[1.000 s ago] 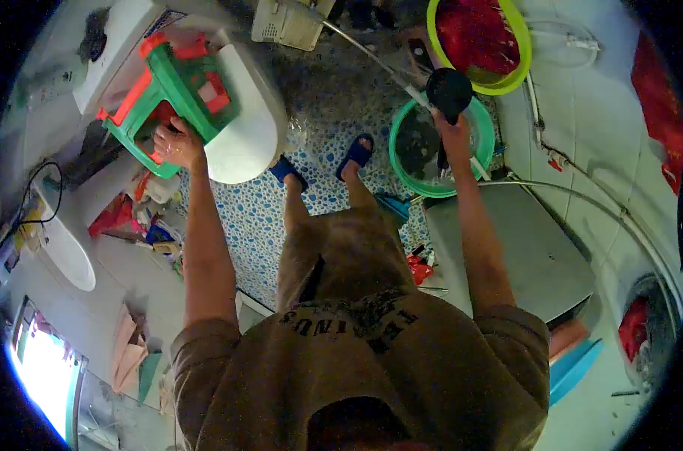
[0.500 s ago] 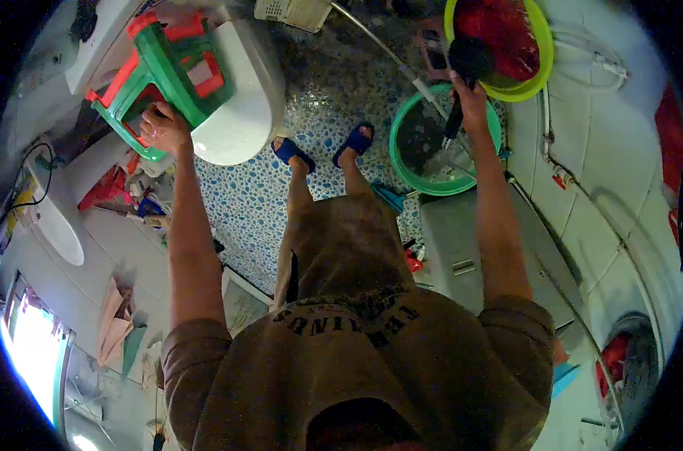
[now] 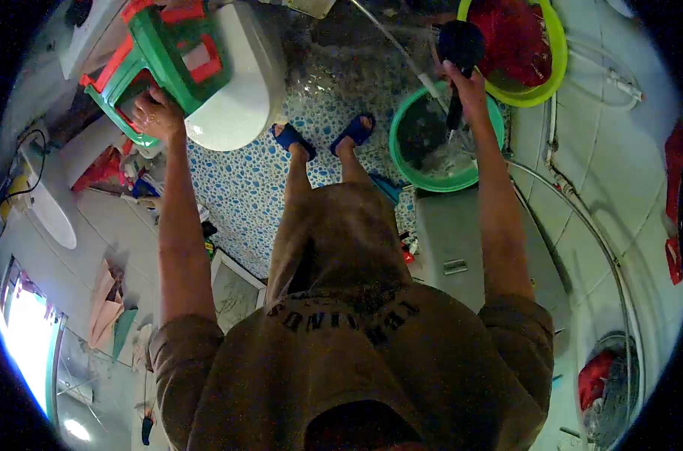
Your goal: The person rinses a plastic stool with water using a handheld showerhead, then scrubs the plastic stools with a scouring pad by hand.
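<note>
My left hand [image 3: 159,116] is closed on a green and red plastic stool [image 3: 161,64], which is tilted beside and partly over the white toilet [image 3: 240,86]. In my right hand [image 3: 471,92] is a black shower head [image 3: 462,43], gripped by its handle. Faint water streaks show to the left of its head. Below the handle stands a green basin [image 3: 395,143] holding dark contents and water. Just beyond the shower head, a yellow-green basin [image 3: 560,45] contains red cloth [image 3: 510,45] in water.
Blue-and-white pebble-patterned flooring [image 3: 229,192] lies wet around my blue slippers [image 3: 294,141]. A white pole [image 3: 392,39] slants down into the green basin. A grey box-like surface [image 3: 462,233] sits under my right arm. Pipes and a hose [image 3: 601,233] run along the right wall.
The view has shifted slightly. The shower head has turned a little, and faint spray now shows on its left. My left hand keeps hold of the stool.
</note>
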A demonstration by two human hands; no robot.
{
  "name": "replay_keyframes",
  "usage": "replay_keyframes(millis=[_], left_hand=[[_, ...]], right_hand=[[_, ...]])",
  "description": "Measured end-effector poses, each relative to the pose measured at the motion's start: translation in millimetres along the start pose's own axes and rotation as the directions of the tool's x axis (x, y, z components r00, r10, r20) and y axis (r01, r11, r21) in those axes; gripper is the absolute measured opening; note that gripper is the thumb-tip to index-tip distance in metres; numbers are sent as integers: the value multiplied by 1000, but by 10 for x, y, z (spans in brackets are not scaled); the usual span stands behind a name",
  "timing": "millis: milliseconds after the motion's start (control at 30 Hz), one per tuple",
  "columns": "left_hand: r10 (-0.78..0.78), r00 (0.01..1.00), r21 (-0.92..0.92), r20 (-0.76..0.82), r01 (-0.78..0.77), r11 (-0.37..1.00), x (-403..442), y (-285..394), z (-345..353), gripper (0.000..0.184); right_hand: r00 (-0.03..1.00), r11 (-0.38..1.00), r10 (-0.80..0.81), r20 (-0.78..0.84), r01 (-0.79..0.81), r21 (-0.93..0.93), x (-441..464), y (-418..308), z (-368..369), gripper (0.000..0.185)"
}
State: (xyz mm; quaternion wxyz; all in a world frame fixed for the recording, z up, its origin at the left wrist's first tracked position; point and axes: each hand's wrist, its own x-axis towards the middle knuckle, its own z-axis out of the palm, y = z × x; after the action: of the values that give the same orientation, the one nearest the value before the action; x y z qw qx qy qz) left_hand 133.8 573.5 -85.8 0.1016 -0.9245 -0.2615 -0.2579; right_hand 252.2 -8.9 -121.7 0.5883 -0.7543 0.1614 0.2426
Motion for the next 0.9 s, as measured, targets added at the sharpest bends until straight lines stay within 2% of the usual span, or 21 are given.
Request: replay_keyframes(millis=[33,200,267,333,367,400,500,533,600,700,767,800,867,900], left_hand=[[5,1000,-2,-12,-5,1000,21,-13,32,38],[-23,1000,43,-8,24,999,23,-16,39,41],[-41,999,48,11,40,998,25,-14,38,38],[8,998,32,-56,-6,999,22,-10,53,36],[10,1000,10,-23,-10,1000,20,-54,74,33],[8,1000,15,-22,-8,1000,25,-53,60,33],[-19,999,15,29,18,1000,33,-34,41,32],[-20,999,16,29,20,1000,41,-1,18,32],[24,1000,-4,-13,-24,1000,58,41,-21,31],[10,1000,-18,4,-10,1000,53,79,-57,32],[-7,1000,1,24,7,1000,54,78,-63,32],[-21,999,23,42,20,1000,58,73,-62,32],[-6,1000,9,11,6,1000,49,39,-5,33],[15,1000,-6,-16,-15,1000,40,13,17,34]], right_hand=[[999,998,-44,-7,43,-41,7,-58,39,24],[992,997,-83,-98,83,-6,86,108,181,19],[990,976,-132,-53,120,-181,51,147,300,18],[984,965,-168,-67,150,-213,80,311,340,18],[974,953,-209,-85,184,-242,115,389,370,18],[975,953,-209,-80,184,-241,71,328,434,18],[958,961,-277,-73,276,-31,-50,185,627,19],[968,964,-230,-103,212,-160,-1,298,605,21],[973,948,-187,-134,143,-286,57,475,600,23],[963,899,-240,-120,174,-401,27,630,630,28],[969,824,-241,-61,171,-541,-194,560,780,33],[968,822,-245,-59,175,-542,-242,460,783,33],[1000,953,-14,-1,13,-304,-285,211,773,69],[998,950,5,-66,-25,-310,-159,448,655,67]])
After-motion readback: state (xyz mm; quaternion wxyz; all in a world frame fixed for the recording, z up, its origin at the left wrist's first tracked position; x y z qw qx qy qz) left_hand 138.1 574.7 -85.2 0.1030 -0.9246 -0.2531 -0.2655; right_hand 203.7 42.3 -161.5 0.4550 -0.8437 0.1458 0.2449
